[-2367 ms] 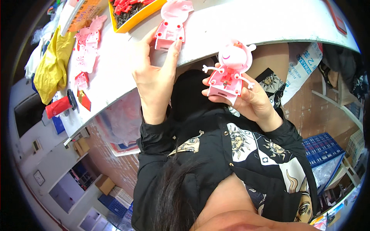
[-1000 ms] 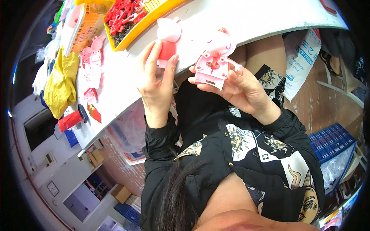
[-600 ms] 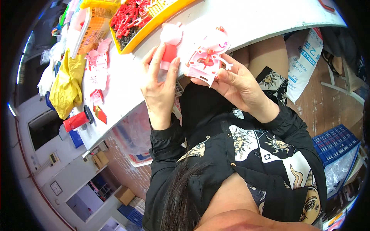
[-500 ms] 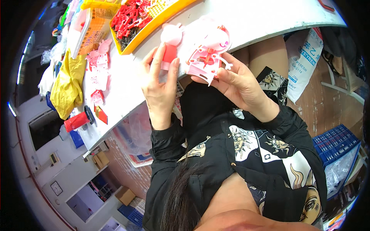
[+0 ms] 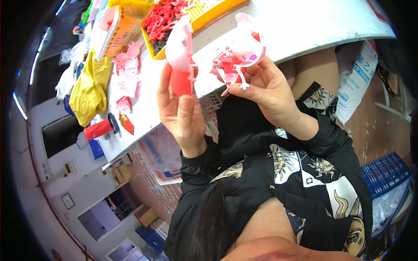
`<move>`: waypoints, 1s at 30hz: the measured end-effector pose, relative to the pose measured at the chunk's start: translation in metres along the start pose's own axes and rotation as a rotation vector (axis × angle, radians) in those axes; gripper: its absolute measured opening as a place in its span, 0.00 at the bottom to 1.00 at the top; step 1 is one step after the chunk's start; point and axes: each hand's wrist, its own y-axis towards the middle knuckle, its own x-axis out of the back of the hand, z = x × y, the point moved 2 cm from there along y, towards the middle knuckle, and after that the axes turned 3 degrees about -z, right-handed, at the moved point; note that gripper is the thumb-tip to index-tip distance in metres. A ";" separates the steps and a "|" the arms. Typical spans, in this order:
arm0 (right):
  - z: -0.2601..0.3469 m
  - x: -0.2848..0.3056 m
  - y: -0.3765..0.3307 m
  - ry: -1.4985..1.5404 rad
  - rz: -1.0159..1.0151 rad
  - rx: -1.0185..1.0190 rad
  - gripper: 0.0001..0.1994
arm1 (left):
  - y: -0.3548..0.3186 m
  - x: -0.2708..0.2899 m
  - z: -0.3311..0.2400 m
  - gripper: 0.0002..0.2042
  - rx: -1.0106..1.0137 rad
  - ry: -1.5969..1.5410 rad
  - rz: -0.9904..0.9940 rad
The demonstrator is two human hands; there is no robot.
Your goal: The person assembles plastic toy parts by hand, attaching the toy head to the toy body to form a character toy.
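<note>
Between the fingers and thumb of my left hand (image 5: 183, 117) stands a pink and red plastic toy shell half (image 5: 180, 56), turned edge-on with a rounded pink head above a red body. My right hand (image 5: 265, 89) grips the other toy half (image 5: 244, 52), a pink figure with a round head and a small white hand-shaped piece sticking out at its side. Red and pink inner parts show in its open body. The two halves are held apart, side by side above the near table edge.
A yellow bin (image 5: 204, 19) of small red parts stands at the table's far side. Left on the white table (image 5: 305, 26) are pink toy parts (image 5: 127, 71), a yellow cloth-like bag (image 5: 89, 87) and a red cylinder (image 5: 98, 129). A white sack (image 5: 357, 82) and blue crate (image 5: 385, 176) are at the right.
My left hand has lifted the shell half from the table and turned it edge-on. My right hand has tilted its toy half upright. The whole view has shifted slightly.
</note>
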 end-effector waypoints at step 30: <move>-0.010 -0.010 0.019 -0.159 0.029 0.176 0.24 | -0.003 -0.001 0.011 0.32 0.082 -0.132 -0.066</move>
